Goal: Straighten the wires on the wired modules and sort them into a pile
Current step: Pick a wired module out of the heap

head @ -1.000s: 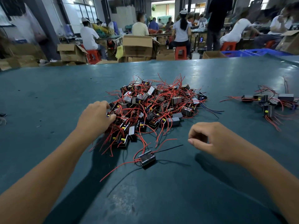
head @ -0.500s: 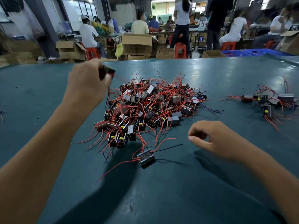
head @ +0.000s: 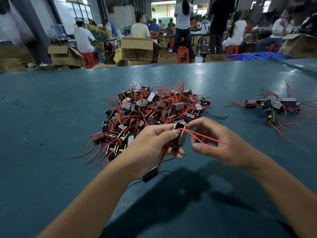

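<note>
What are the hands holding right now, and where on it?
The left hand grips one wired module by its body; the right hand touches its red wires.

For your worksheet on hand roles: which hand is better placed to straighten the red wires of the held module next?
Right hand: the left hand grips the module, and its red wires trail across the right fingers.

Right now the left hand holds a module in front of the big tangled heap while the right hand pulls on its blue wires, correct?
Not quite: the wires at the right hand are red, not blue, as the head view shows. The rest stands: the left hand holds the module in front of the big tangled heap.
</note>
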Demonstrator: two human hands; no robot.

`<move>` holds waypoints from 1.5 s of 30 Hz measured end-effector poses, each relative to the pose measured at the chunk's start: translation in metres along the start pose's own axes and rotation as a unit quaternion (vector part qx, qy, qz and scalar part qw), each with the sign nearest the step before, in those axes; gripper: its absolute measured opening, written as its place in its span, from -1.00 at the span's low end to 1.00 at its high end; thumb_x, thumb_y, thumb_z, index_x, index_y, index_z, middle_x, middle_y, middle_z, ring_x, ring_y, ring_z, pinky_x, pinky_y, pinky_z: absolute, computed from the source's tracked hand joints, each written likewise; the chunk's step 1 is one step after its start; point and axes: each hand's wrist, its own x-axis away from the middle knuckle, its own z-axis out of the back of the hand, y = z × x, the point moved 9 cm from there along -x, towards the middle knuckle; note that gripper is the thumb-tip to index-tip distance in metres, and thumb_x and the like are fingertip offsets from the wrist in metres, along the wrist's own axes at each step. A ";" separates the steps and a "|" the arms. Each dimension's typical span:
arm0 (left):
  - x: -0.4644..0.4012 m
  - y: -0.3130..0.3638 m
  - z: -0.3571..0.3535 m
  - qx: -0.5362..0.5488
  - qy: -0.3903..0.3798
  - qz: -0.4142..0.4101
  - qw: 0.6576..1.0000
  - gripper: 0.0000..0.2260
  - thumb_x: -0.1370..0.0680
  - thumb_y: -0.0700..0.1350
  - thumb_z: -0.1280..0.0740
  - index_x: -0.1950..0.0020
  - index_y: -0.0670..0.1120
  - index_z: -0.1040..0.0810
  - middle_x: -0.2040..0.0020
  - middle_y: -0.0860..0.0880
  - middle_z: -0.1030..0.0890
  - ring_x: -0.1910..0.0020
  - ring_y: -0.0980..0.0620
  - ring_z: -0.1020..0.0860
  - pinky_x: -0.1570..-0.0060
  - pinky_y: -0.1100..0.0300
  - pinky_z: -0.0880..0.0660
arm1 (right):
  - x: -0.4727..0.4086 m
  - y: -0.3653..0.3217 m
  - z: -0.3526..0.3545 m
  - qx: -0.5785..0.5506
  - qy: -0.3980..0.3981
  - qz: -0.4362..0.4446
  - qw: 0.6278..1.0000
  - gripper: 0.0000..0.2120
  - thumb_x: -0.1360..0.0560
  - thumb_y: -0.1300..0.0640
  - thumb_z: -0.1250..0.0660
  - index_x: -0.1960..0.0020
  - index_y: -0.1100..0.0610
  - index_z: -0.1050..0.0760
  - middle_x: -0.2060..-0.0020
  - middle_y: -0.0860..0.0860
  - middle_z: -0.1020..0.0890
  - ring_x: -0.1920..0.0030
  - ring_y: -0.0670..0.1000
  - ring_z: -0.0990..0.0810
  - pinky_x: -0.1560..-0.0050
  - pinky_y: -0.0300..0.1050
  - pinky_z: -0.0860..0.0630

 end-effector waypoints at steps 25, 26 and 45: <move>0.009 -0.009 0.009 0.044 0.043 0.001 0.998 -0.71 -0.68 -0.29 -0.06 -0.10 -0.27 -0.58 0.20 -0.23 -0.64 0.38 -0.06 -0.59 0.45 0.21 -0.53 | 0.002 -0.012 0.021 -0.025 0.089 0.037 0.995 -0.75 -0.40 0.05 -0.54 -0.02 0.02 -0.55 0.24 0.15 -0.58 0.24 0.21 -0.49 0.13 -0.04 -0.50; 0.009 -0.007 0.015 0.036 0.063 -0.009 0.997 -0.71 -0.68 -0.33 -0.05 -0.08 -0.28 -0.57 0.21 -0.23 -0.64 0.39 -0.05 -0.59 0.46 0.21 -0.53 | 0.002 -0.011 0.025 -0.020 0.095 0.033 0.995 -0.76 -0.41 0.07 -0.54 -0.01 0.05 -0.55 0.24 0.15 -0.57 0.24 0.20 -0.48 0.14 0.02 -0.49; 0.010 0.003 0.039 0.019 0.098 -0.046 0.994 -0.82 -0.47 -0.27 -0.28 0.16 -0.14 -0.69 0.20 -0.24 -0.65 0.37 -0.05 -0.58 0.39 0.18 -0.55 | 0.002 0.015 0.043 0.013 0.117 -0.033 0.992 -0.71 -0.32 -0.13 -0.50 0.06 -0.02 -0.55 0.27 0.14 -0.55 0.29 0.00 -0.45 0.22 -0.14 -0.42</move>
